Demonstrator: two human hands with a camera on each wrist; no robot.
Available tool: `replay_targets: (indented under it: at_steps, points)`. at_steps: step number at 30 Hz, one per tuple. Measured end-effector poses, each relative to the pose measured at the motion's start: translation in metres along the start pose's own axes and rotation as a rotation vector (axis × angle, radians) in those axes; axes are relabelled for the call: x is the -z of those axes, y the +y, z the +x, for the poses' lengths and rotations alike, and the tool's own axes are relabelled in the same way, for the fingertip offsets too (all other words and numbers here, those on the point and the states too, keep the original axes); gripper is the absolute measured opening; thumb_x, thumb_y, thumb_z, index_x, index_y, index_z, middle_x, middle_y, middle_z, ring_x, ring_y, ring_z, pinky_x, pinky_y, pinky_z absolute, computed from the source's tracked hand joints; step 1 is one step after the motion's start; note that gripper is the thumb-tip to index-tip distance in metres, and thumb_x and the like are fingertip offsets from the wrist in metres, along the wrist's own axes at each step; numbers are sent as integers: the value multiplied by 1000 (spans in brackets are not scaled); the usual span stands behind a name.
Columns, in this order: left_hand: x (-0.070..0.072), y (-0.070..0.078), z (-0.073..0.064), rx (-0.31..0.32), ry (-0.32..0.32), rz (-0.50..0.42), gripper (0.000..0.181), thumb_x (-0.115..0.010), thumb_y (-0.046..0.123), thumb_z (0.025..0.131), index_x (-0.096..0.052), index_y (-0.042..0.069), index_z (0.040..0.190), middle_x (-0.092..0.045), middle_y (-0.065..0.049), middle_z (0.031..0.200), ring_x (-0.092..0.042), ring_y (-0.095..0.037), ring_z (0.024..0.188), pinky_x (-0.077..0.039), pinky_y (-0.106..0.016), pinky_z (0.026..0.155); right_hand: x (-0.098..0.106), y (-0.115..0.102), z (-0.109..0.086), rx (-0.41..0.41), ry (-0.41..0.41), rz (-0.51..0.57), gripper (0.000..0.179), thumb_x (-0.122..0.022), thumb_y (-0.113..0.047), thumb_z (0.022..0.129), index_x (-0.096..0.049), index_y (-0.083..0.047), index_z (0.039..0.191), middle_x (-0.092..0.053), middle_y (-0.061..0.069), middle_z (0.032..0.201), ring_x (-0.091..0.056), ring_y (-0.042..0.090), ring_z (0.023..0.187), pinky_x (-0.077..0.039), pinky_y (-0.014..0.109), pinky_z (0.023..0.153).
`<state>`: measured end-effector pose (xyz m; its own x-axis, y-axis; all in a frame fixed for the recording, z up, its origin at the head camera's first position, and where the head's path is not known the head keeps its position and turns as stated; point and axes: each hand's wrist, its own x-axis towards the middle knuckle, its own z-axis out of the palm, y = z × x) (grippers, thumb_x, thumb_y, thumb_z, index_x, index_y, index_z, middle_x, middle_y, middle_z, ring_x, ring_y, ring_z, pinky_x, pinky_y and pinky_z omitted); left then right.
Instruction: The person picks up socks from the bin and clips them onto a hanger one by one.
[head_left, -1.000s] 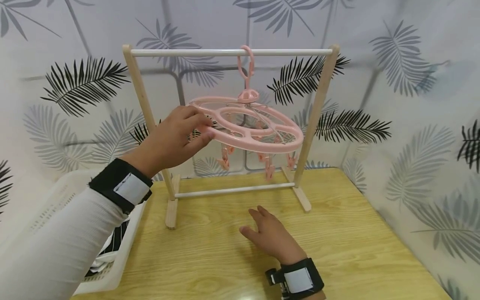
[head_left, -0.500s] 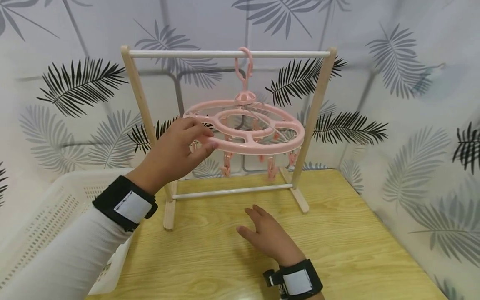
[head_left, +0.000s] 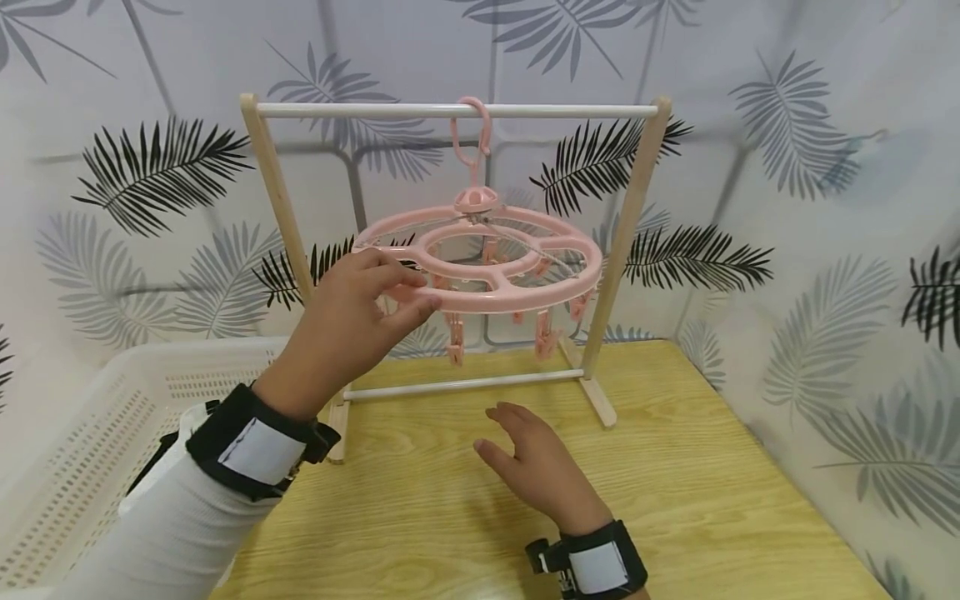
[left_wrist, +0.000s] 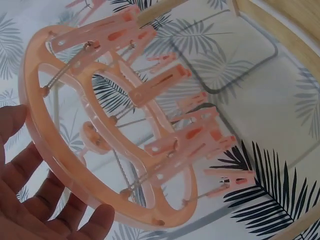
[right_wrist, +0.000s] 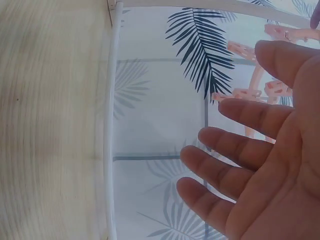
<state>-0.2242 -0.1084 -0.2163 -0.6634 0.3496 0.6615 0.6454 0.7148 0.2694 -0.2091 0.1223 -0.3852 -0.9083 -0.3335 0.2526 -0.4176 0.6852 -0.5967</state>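
A pink oval clip hanger hangs by its hook from the white top bar of a small wooden rack. Several pink clips dangle below its frame. My left hand holds the near left part of the rim, with the thumb at the front edge and the index finger over the top. In the left wrist view, the rim hides some fingertips. Low over the table, in front of the rack, my right hand has its fingers spread and relaxed, holding nothing.
At the left stands a white perforated basket with black and white cloth inside, partly behind my left sleeve. The yellow wood-grain table ends at a leaf-patterned curtain behind and to the right.
The hanger has come down to a more level position, and its hook has slid left along the bar. My left hand has moved down with the rim. The right hand has barely moved.
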Motion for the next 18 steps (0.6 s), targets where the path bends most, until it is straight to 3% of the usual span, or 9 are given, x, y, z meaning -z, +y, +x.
replay_targets:
  at_steps: [6,18]
  points:
    - [1,4,-4,14,8,-10,32,-69,35,84,-72,10,102,-63,-5,99,-53,-24,97,-45,-46,83,1,-4,1,43,81,-7,47,-54,-42,94,-56,-10,128,-51,11,135,-46,23,121,-45,50,95]
    - [-2,3,-8,-53,-38,24,25,-67,24,87,-71,7,104,-59,-8,99,-51,-26,96,-45,-46,79,5,-8,1,119,215,11,36,-54,-36,95,-61,-12,121,-60,5,123,-52,16,113,-48,46,91]
